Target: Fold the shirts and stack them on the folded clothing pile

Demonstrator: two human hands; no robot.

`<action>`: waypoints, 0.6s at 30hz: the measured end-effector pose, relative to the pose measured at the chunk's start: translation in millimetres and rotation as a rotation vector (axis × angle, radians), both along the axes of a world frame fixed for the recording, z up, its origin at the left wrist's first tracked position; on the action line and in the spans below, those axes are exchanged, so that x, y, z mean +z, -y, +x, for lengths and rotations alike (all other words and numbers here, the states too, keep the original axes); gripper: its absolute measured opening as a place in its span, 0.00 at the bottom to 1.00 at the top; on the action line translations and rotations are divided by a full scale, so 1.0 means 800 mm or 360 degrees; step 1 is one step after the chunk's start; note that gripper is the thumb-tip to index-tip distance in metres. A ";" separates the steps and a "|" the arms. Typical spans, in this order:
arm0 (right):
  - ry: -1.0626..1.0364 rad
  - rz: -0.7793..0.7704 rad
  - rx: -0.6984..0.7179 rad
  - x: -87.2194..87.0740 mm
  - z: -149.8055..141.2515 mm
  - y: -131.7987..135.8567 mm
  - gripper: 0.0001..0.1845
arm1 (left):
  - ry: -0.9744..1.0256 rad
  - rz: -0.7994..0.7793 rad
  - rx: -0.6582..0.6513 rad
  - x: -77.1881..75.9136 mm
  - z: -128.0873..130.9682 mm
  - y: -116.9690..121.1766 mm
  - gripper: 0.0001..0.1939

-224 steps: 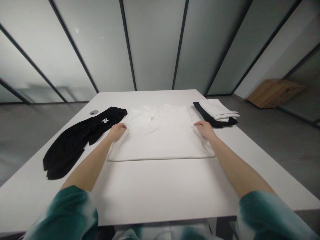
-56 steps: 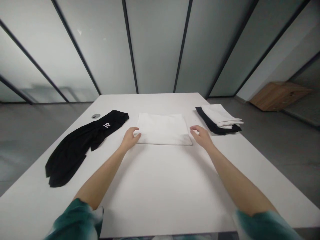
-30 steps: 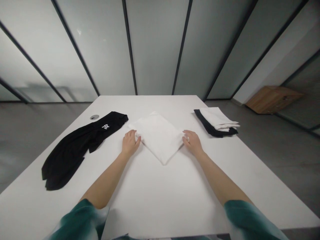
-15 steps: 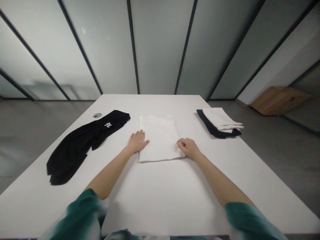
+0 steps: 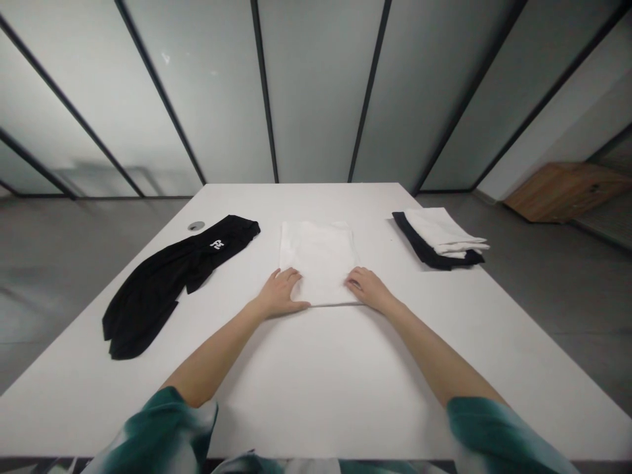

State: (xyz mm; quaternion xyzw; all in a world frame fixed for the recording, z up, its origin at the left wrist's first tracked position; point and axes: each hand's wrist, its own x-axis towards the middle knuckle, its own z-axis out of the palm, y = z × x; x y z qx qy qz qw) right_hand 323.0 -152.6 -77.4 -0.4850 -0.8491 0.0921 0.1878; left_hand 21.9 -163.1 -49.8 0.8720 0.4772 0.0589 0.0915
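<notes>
A folded white garment (image 5: 320, 253) lies flat in the middle of the table; its exact kind cannot be made out. On its near left corner rests my left hand (image 5: 282, 293), thumb spread from the fingers along the front edge. Over at the near right corner, my right hand (image 5: 368, 287) has its thumb and fingers curled together on the cloth's side edge. Its fingertips partly hide that corner.
Left on the white table (image 5: 316, 382) lies a black garment (image 5: 162, 283) with a small white print. To the right, folded white cloth (image 5: 442, 230) is stacked on folded black cloth (image 5: 424, 253). A round grey table insert (image 5: 196, 226) sits near the left edge.
My left hand has slid from the white garment's left side down to its near left corner. The garment's front edge now appears slightly farther away. My right hand has stayed by the right edge.
</notes>
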 end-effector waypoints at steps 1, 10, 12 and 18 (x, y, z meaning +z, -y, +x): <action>-0.0002 -0.0010 -0.0019 0.000 0.002 0.000 0.11 | -0.0033 -0.0032 -0.0005 -0.002 -0.004 0.000 0.43; 0.0221 0.0024 -0.0142 -0.003 -0.003 0.012 0.41 | 0.0092 0.0036 -0.0066 -0.018 -0.012 -0.011 0.35; 0.0264 0.0072 -0.0093 -0.007 -0.008 0.013 0.45 | 0.0154 0.0130 -0.0185 -0.018 -0.013 -0.007 0.25; 0.0182 0.0263 0.0156 -0.013 -0.033 0.020 0.24 | 0.0173 0.0137 -0.0078 -0.026 -0.002 -0.008 0.13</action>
